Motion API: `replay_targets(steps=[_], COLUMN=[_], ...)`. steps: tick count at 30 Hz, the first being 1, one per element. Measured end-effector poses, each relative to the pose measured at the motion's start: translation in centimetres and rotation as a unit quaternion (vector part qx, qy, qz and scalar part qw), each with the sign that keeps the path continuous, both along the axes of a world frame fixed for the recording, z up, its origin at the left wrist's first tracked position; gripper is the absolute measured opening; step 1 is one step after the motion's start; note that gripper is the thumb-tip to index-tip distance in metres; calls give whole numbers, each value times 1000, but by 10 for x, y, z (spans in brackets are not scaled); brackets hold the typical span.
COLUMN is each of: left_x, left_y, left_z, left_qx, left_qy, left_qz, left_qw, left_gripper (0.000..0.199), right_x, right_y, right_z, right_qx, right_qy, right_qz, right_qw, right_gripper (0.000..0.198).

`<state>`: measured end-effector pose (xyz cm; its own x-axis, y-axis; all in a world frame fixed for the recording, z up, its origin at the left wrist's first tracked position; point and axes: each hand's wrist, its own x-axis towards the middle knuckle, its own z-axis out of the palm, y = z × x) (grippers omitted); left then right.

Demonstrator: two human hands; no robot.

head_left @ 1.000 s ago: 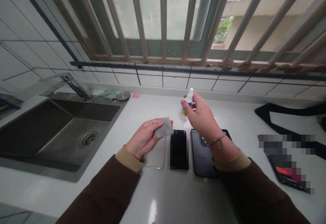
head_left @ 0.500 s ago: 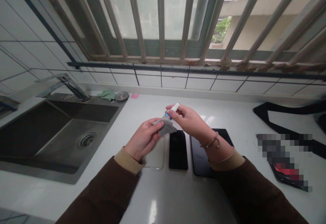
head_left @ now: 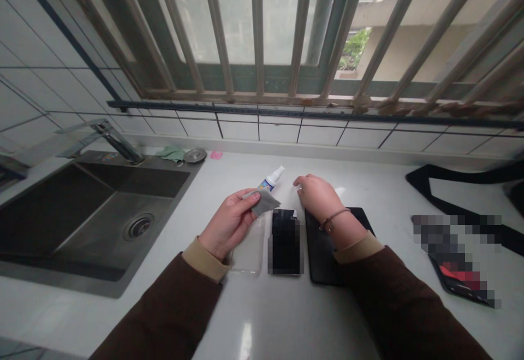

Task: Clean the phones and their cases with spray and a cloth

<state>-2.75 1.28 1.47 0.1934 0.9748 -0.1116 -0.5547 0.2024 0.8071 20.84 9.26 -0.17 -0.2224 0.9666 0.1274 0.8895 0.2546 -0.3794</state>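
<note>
My left hand (head_left: 233,220) is closed round a small spray bottle (head_left: 268,183) with a white nozzle and a coloured label. The same hand pinches a grey cloth (head_left: 264,201) against the bottle, hiding its lower part. To the right, my right hand (head_left: 319,196) is closed, with a small clear cap (head_left: 298,187) showing at its fingertips. Below the hands lies a black smartphone (head_left: 285,248), its screen facing up and partly blurred out. A clear phone case (head_left: 249,251) rests to its left, and a black tablet (head_left: 325,256) lies partly under my right forearm.
A steel sink (head_left: 164,207) with a faucet (head_left: 120,141) is on the left. Behind it are a green cloth (head_left: 172,153), a round drain cover (head_left: 195,155) and a pink scrap (head_left: 216,155). A black strap (head_left: 458,174) and a partly blurred dark object (head_left: 458,289) lie at right.
My right hand has moved off the bottle's top to the right, carrying the clear cap. The white nozzle is now exposed. My left hand has stayed nearly in place.
</note>
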Motion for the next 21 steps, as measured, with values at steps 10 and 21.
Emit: replay_targets(steps=[10,21], left_x=[1,-1], left_y=[-1,1], left_z=[1,0], left_qx=[-9,-6], left_qy=[-1,15], left_qz=[1,-12], left_qw=[1000,1000], left_gripper=[23,25], right_x=[-9,-14], right_y=[-6,-17], right_z=[43,53], right_qx=[51,77], right_qy=[365,327], right_qz=[55,83], right_qw=[928,938], right_gripper=[30,25])
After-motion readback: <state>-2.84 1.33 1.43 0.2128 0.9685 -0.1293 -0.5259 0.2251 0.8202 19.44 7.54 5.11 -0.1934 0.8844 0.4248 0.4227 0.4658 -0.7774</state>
